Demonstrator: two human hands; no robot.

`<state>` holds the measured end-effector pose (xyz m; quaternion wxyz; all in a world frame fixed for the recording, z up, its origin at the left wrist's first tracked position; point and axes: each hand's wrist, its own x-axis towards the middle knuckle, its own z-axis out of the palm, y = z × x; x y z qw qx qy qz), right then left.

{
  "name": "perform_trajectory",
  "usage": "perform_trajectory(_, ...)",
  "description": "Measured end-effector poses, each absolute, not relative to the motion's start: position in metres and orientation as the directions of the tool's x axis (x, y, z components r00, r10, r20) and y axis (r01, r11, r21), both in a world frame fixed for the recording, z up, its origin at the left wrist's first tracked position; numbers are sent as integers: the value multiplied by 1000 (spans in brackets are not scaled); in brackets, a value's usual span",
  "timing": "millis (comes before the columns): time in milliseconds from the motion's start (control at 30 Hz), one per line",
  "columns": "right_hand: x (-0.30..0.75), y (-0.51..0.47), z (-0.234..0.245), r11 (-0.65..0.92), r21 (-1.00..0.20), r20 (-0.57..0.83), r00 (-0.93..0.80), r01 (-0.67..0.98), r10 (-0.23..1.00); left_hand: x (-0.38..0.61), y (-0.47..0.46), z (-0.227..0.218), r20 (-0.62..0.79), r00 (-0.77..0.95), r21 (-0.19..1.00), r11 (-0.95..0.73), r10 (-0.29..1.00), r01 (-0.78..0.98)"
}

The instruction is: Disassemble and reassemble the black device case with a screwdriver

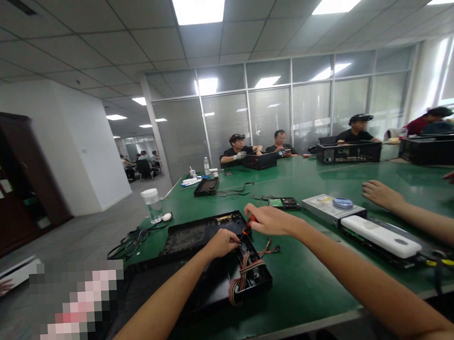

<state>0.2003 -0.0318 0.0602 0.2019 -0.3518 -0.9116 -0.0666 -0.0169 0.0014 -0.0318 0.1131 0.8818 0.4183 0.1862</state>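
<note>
A black metal computer case (214,287) lies before me on the green table, its upper part reaching away from me. Striped flat cables (245,273) loop through the narrow bay at its right end. My left hand (223,242) is closed in a pinch at that bay; whatever is between its fingertips is too small to make out. Just across from it, my right hand (271,220) grips a red-handled hand tool (251,219), tip pointing down toward the left fingertips. The hand hides most of the tool, so its exact kind does not show.
Right of my arm are a silver drive unit (324,208) with a blue roll (343,203) and a white elongated device (380,236). Another person's hand (382,193) rests nearby. A lidded water jug (152,206) and black cables (134,241) stand left. Co-workers sit opposite behind computer cases (348,153).
</note>
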Motion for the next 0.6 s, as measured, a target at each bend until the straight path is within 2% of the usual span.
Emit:
perform_trajectory(100,177,-33,77,644,37,337,-616,764,712,-16,-1,-31,249,580,335,-631,776,700)
perform_trajectory(200,159,-26,86,510,67,324,-502,858,802,-15,-2,-30,241,587,311,-634,773,708)
perform_trajectory(333,156,-19,90,531,-8,195,-519,847,832,-13,-3,-30,230,578,294,-622,783,726)
perform_trajectory(467,160,-20,91,422,23,228,-416,906,881,-13,-6,-26,213,578,288,-615,788,734)
perform_trajectory(600,160,-20,90,502,-15,194,-490,865,850,-13,-7,-25,217,578,285,-617,787,733)
